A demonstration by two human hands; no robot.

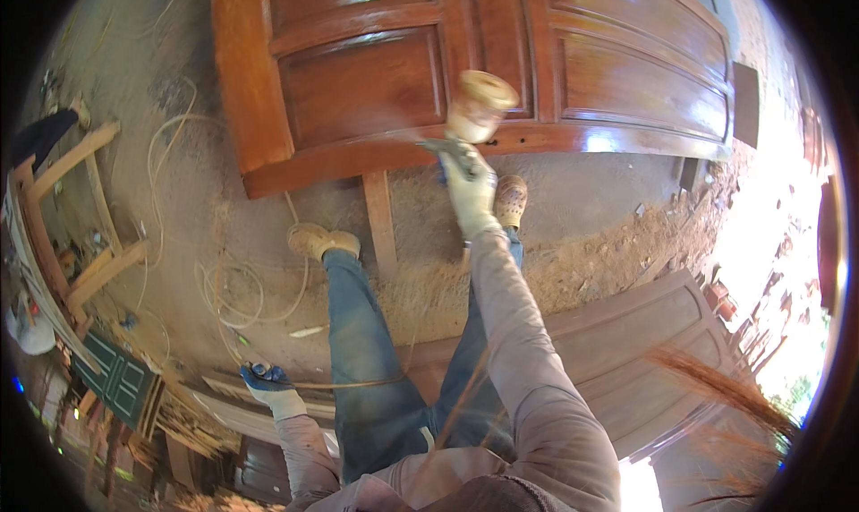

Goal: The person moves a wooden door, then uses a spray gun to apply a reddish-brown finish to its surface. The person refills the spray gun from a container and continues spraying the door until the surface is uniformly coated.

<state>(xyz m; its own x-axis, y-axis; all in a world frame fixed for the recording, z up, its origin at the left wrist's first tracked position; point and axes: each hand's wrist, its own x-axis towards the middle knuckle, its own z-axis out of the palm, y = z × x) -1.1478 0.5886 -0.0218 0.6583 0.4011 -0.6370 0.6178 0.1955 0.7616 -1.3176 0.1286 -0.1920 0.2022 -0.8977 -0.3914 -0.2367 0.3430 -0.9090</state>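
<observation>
In a pale work glove, my right hand (472,196) is closed round a spray gun (445,146) near the front edge of a glossy reddish-brown panelled wooden door (362,87). A stained, pale cup (479,109) sits on the gun, blurred by motion. Faint mist shows left of the nozzle, over the door's near edge. Low at the left, my left hand (268,390), in a glove with blue fingers, is closed round a thin tan hose (349,384). That hose runs across in front of my legs.
A wooden support (379,221) stands under the door between my feet. Loose hose coils (234,295) lie on the dusty ground at left. Beyond them stands a wooden frame (89,199), with a dark green panel (116,376) nearby. Behind me, at lower right, lies a brown panelled door (640,346).
</observation>
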